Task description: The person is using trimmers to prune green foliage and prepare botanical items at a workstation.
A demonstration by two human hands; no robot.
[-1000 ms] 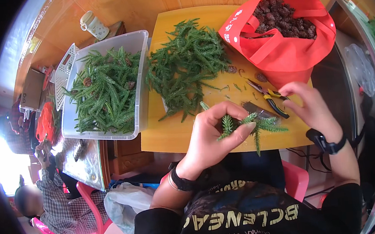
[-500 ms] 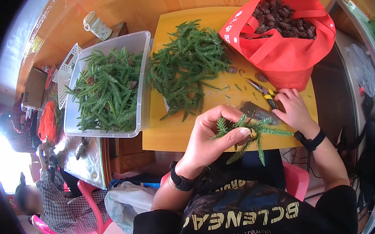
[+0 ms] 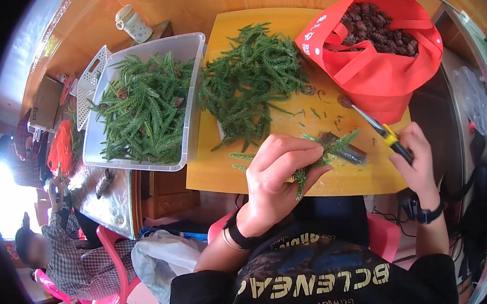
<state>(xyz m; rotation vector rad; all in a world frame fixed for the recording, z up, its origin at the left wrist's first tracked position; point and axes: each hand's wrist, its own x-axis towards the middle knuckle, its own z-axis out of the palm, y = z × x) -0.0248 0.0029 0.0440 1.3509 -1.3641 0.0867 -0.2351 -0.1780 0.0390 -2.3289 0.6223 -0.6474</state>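
Note:
My left hand [image 3: 283, 174] is closed on an artificial pine sprig [image 3: 341, 143] above the near edge of the yellow table [image 3: 228, 176]. Its green needles stick out on both sides of my fingers, which hide the middle of it. In my right hand [image 3: 418, 157] is a pair of pliers [image 3: 390, 137] with yellow and black handles, their jaws pointing away to the upper left. A dark, shiny strip-like piece [image 3: 344, 149] lies on the table just beyond the sprig; its kind is unclear. Beyond my left hand spreads a heap of green pine sprigs [image 3: 255, 81].
A clear plastic bin [image 3: 186, 131] of pine sprigs with some cones stands at the left. A red fabric bag [image 3: 365, 83] full of brown pine cones [image 3: 377, 30] stands far right. Loose cones [image 3: 309, 89] and green scraps lie between. Another person [image 3: 84, 253] sits at the far left.
My right hand has picked up the pliers from the table and drawn them nearer, beside the bag. My left hand has turned over the sprig; the cone seen in it before is now hidden.

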